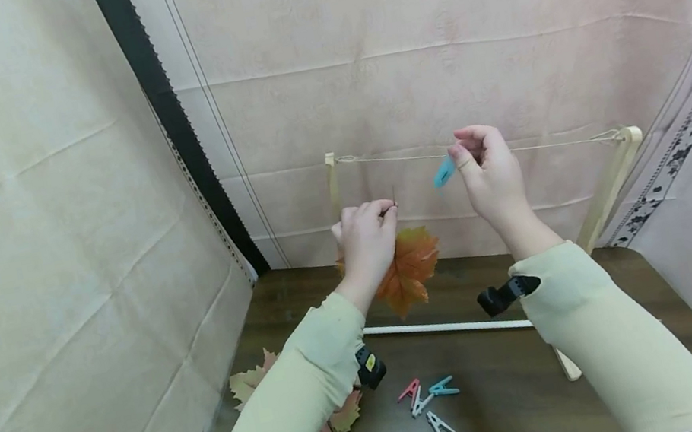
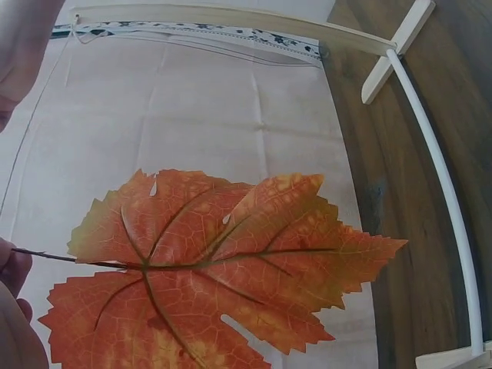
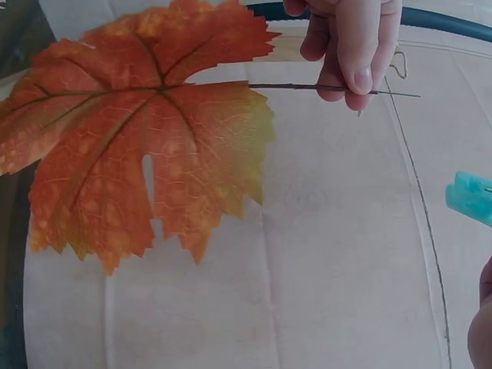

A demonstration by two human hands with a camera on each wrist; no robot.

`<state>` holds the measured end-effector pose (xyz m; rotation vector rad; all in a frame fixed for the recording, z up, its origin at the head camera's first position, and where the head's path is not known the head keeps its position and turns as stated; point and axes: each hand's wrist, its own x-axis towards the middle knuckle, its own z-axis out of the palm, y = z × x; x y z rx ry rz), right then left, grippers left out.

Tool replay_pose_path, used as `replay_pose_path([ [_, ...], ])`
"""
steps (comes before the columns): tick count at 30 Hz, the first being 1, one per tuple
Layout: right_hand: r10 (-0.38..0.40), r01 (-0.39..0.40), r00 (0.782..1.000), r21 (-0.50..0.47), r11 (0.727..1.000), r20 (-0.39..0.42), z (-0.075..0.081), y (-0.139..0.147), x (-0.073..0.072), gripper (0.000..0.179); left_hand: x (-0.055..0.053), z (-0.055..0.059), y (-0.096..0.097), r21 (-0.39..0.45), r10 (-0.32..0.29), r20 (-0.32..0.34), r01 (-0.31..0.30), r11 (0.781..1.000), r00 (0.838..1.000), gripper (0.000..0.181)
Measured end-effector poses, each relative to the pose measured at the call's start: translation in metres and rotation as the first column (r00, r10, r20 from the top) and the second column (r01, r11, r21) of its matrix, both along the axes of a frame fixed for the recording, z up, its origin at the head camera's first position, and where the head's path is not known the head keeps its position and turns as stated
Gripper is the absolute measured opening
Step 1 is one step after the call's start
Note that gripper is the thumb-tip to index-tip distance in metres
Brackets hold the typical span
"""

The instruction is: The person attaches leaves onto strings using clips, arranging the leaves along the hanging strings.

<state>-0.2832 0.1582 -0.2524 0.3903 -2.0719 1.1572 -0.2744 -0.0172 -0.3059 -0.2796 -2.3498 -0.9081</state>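
Observation:
An orange-red artificial maple leaf (image 2: 207,269) hangs by its thin dark stem from my left hand (image 1: 369,235), which pinches the stem between thumb and fingers. In the right wrist view the stem's end sticks out past the left fingertips (image 3: 357,81). My right hand (image 1: 491,171) is higher and to the right, pinching a light blue clothespin (image 1: 445,171) right by the string (image 1: 556,144). The string runs between two pale wooden posts, and the leaf is below it.
Several clothespins (image 1: 438,425), pink, blue and white, lie on the dark wooden table (image 1: 491,407). More leaves (image 1: 347,412) lie at the left, partly behind my left sleeve. A white rod (image 1: 449,325) joins the stand's feet low down; the right post (image 1: 612,188) rises near my right arm.

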Motion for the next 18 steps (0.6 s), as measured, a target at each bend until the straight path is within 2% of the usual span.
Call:
replay_pose_path([
  [5,-0.034,0.033,0.999,0.061,0.998,0.011,0.011,-0.003,-0.008,0.036,-0.005,0.004,0.001,-0.015,0.031,0.005,-0.031,0.999,1.000,0.018],
  [11,-0.021,0.017,0.999,0.124,0.992,0.028,0.021,-0.010,-0.017,0.033,-0.011,0.009,0.002,-0.013,0.069,0.020,-0.069,0.998,0.997,0.018],
  [18,-0.010,0.015,1.000,0.170,0.985,-0.029,0.038,-0.023,-0.021,0.031,-0.016,0.014,0.008,-0.002,0.072,0.013,-0.072,0.997,0.997,0.017],
])
